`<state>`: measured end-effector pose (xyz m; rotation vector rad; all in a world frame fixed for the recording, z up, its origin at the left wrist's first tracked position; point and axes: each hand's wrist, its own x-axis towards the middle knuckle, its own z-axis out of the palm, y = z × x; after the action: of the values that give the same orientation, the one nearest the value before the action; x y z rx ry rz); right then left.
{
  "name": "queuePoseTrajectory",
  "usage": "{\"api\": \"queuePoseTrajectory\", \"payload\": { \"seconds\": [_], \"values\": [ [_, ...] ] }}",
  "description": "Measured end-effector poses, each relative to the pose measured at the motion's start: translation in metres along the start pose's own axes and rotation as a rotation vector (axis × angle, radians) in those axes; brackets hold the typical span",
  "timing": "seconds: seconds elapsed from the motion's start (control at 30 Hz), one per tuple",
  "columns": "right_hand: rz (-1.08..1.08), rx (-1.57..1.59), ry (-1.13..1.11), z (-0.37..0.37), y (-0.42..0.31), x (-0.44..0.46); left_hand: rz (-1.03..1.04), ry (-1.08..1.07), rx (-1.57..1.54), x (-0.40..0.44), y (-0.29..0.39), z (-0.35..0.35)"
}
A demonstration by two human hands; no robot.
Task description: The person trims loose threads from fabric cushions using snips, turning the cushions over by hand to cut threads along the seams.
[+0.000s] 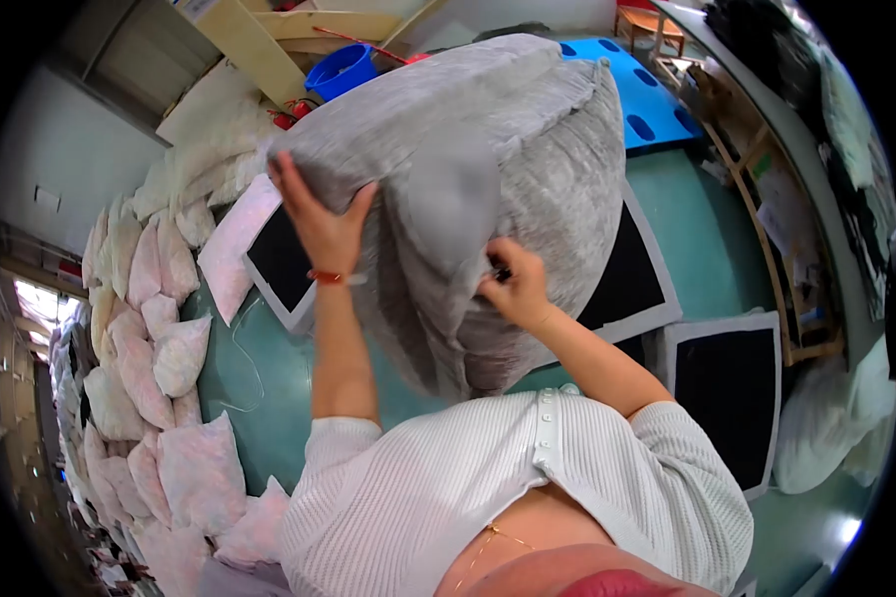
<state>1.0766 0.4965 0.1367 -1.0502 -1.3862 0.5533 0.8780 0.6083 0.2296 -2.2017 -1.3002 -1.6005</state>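
A large stuffed cushion in grey velvety fabric [560, 179] stands in front of me, upright and bulging. Against its left side my left hand [324, 227] rests with thumb and fingers spread. My right hand [517, 286] is closed in a pinch at the cushion's near face, beside a fold of fabric. A small dark bit shows between its fingers, too small to name. Part of the cover just above the right hand is blurred.
Several pale stuffed pillows [201, 473] are heaped along the left. Black panels with grey borders [724, 398] lie on the green floor. Behind the cushion are a blue bucket [340, 72] and a blue mat [632, 95]. A wooden-framed table [757, 189] stands at right.
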Motion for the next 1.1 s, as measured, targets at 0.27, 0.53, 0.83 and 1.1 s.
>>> {"api": "queuePoseTrajectory", "payload": {
  "seconds": [0.27,0.53,0.83,1.1],
  "values": [
    [0.083,0.233,-0.220,-0.045,-0.019,-0.025,-0.188,-0.025,-0.059,-0.042,-0.021,-0.067],
    [0.548,0.258,0.106,-0.094,0.066,0.040,-0.309,0.047,0.055,-0.098,-0.045,-0.112],
    [0.579,0.205,0.187,-0.091,0.110,0.113,-0.415,-0.049,0.212,-0.171,-0.073,-0.189],
    [0.413,-0.092,0.205,-0.129,0.154,0.159,-0.591,-0.131,0.404,-0.205,-0.071,-0.223]
  ]
}}
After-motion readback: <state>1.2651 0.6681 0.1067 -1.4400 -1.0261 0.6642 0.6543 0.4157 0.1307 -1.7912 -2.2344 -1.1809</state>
